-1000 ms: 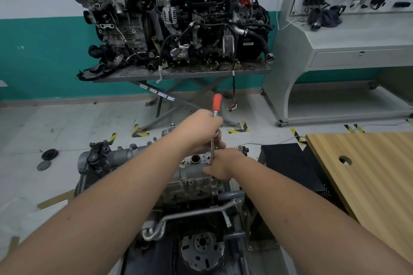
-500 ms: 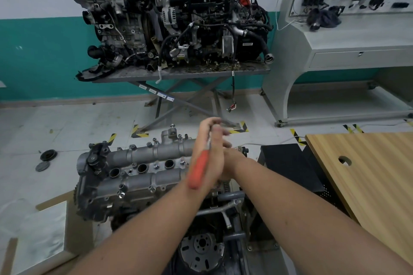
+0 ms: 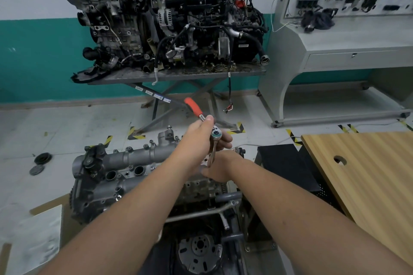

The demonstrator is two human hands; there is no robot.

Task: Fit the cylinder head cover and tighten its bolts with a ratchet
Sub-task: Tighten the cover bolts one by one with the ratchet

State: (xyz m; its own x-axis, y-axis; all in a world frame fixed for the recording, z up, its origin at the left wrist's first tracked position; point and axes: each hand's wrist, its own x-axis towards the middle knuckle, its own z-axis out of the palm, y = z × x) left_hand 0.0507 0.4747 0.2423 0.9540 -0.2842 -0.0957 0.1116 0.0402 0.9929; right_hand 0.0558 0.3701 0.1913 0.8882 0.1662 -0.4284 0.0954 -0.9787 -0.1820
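Hidden or unclear: the right end of the cover [image 3: 125,163] lies under both forearms. The bolts are too small to tell seated from loose. The socket end of the extension is covered by the right hand [image 3: 220,168], and what that hand grips cannot be made out.

Left hand [image 3: 201,138]: fingers [image 3: 224,140] clenched around the ratchet [image 3: 215,135] just behind its head, thumb along the shaft. The red handle [image 3: 193,107] points up and to the far left. The round chrome head faces the camera; a thin extension [image 3: 212,154] drops from it toward the right hand.

Right hand: low at the right end of the cover, fingers curled down around the foot of the extension, touching the engine top. Whether it pinches the bar or only steadies it cannot be told.

Cover: grey cast metal, long, lying on top of the near engine [image 3: 93,198], which sits centre-left on a low stand. Two round dark holes show along its near side; small bolt heads dot the edges. A dark sprocket housing caps its left end.

Surroundings: wooden desk [image 3: 368,174] with a round hole at near right; a second, larger engine [image 3: 169,18] on a far metal desk [image 3: 178,75]; a grey display console [image 3: 335,47] at far right; two black discs [image 3: 40,163] on the floor at left.
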